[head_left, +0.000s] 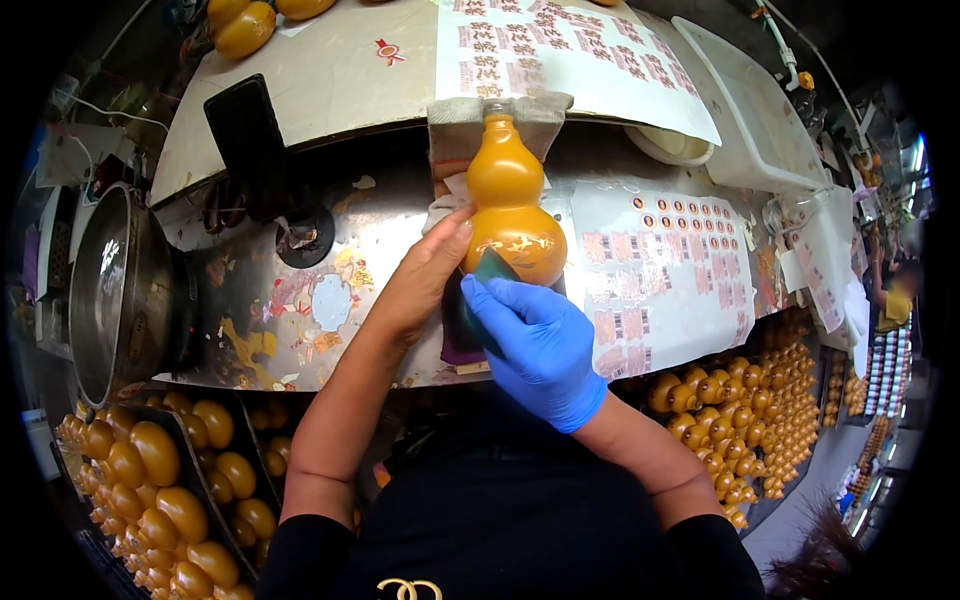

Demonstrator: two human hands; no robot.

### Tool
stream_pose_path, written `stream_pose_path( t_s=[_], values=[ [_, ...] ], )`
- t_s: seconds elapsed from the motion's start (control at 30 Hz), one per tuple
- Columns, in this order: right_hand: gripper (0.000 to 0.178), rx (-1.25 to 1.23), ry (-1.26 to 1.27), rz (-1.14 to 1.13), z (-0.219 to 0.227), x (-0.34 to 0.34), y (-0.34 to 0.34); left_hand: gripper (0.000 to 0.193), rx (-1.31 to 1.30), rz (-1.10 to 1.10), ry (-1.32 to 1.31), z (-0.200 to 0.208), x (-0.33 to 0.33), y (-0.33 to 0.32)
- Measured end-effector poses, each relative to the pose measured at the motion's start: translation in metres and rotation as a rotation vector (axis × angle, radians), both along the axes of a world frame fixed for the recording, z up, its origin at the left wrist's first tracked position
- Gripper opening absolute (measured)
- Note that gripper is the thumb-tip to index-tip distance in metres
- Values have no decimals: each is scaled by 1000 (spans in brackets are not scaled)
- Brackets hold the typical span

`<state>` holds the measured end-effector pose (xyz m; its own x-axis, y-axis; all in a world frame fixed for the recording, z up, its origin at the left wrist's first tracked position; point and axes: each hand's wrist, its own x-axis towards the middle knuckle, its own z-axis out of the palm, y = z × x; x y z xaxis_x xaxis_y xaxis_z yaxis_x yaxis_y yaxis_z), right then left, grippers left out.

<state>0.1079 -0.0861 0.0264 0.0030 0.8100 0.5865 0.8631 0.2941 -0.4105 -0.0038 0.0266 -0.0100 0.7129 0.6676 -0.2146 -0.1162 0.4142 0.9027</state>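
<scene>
A glossy mustard-yellow gourd-shaped bottle [507, 180] lies with its neck pointing away, propped on a cloth-covered rest [450, 130]. A patchy gold-and-white decal [520, 245] shows on its lower bulb. My bare left hand [425, 275] holds the bottle's left side, its fingers along the lower bulb and partly hidden underneath. My right hand [535, 335], in a blue glove, grips a dark green flat scraper [493, 266]. The scraper's tip touches the lower bulb beside the decal, and my fingers cover part of the tool.
Sheets of printed decals [660, 270] lie right of the bottle, with another sheet [570, 60] on the raised board behind. A phone on a stand [250, 135] and a metal basin [115, 295] are at left. Many yellow gourds [160, 500] fill both lower sides. A white tray [750, 110] stands far right.
</scene>
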Motion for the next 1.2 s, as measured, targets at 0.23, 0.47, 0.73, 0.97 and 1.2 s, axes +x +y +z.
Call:
stream_pose_path(
  t_s=[0.23,0.47,0.73,0.97,1.2],
  values=[
    [46,-249,-12,133,-15,-8,-2,52,-146,-2,-72,0,-2,5],
    [32,-384,441,203,43,66,38,50,-51,39,-88,-13,-4,1],
    [29,-431,374,323,42,88,73,73,160,70,79,-1,10,-12],
    [28,-503,914,216,45,101,45,65,164,179,14,-8,20,-18],
    [31,-425,828,243,10,105,42,59,158,167,53,1,21,-21]
  ],
)
